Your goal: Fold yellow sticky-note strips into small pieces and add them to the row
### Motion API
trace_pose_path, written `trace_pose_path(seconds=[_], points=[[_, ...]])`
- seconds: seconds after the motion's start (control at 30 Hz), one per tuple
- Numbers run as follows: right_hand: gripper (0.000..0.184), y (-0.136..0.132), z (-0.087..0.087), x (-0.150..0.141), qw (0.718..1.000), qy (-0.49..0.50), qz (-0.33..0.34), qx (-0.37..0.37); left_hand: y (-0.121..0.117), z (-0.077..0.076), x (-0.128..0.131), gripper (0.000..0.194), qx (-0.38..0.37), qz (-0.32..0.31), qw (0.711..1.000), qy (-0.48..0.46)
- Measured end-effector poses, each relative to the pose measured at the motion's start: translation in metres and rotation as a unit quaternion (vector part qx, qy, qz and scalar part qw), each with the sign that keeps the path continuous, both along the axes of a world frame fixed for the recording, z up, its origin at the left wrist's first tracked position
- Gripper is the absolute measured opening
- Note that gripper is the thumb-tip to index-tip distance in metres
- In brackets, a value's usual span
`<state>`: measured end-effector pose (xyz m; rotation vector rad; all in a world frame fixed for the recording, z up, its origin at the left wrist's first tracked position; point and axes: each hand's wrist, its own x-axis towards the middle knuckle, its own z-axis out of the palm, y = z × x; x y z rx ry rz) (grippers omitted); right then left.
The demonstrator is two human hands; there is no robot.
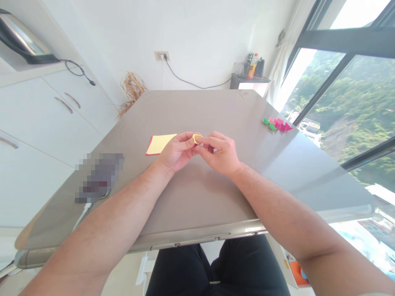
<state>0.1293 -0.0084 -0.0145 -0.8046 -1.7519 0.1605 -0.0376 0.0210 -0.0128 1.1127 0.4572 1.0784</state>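
Observation:
Between my hands, above the middle of the table, is a small folded piece of yellow paper (196, 139). My left hand (178, 151) pinches it from the left, with the thumb on its near face. The fingertips of my right hand (220, 150) press on its right side, and part of the paper is hidden behind them. A pad of yellow paper (159, 144) with red edges lies flat just left of my left hand, which covers its right corner.
Several small pink and green folded paper pieces (280, 124) sit at the table's (200, 111) right edge. A blurred-out dark device (100, 176) with a white cable lies at the left. Bottles (252, 66) stand on a small cabinet beyond the far edge.

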Motion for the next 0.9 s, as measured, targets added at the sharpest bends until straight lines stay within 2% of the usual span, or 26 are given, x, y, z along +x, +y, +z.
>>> trace_pose_path(seconds=[0.37,0.8,0.9], points=[[0.017,0.0002,0.0013,0.0003,1.000,-0.016,-0.014,-0.003,0.0006,0.0000,0.0006,0.020,0.002,0.000,1.000,-0.003],[0.016,-0.0020,0.0023,-0.0017,0.999,0.026,0.012,0.046,0.0005,-0.0001,0.0004,0.019,0.006,0.000,1.000,-0.004],[0.015,-0.0039,0.0047,-0.0015,0.999,0.037,0.007,0.038,-0.0011,0.0023,0.0002,0.017,-0.006,0.008,1.000,-0.007]])
